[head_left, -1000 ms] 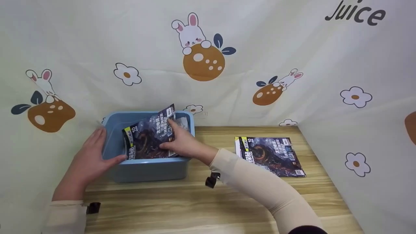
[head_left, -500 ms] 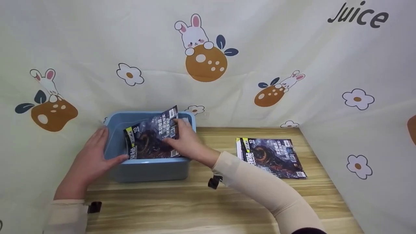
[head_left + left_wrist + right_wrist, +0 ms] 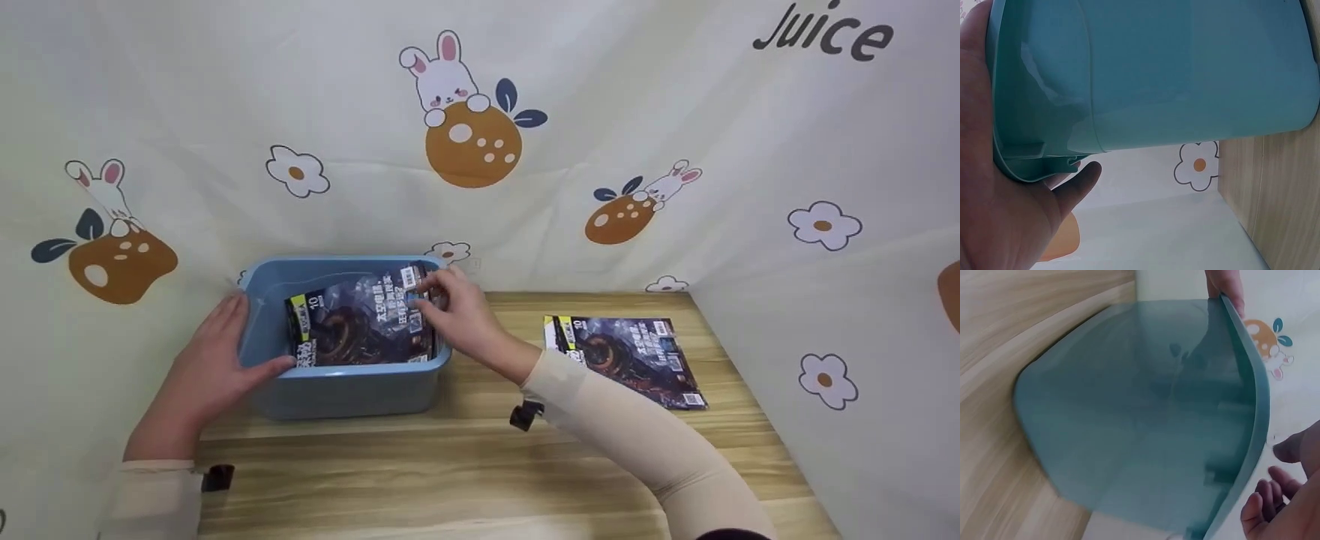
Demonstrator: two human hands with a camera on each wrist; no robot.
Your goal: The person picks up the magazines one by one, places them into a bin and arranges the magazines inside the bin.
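In the head view a light blue plastic bin (image 3: 341, 390) stands on the wooden table. Inside it lies a dark magazine (image 3: 360, 319) with a yellow strip, its cover facing up; anything below it is mostly hidden. My left hand (image 3: 206, 367) rests at the bin's left front corner, thumb along the front rim and fingers extended along the left side. Over the bin's right end hovers my right hand (image 3: 465, 311), loosely bent fingers close to the magazine's right edge. The right wrist view shows this hand's fingers (image 3: 1266, 500) relaxed and apart from the rim.
Right of the bin, another magazine (image 3: 626, 360) with the same cover lies on the table (image 3: 450, 465), apparently over others whose edges peek out at its left. A light cloth printed with rabbits and flowers (image 3: 525, 210) hangs behind and at both sides.
The magazine's right end has dropped from sticking up over the back rim to lying lower in the bin. My right hand has let go and moved right. The left hand has stayed put.
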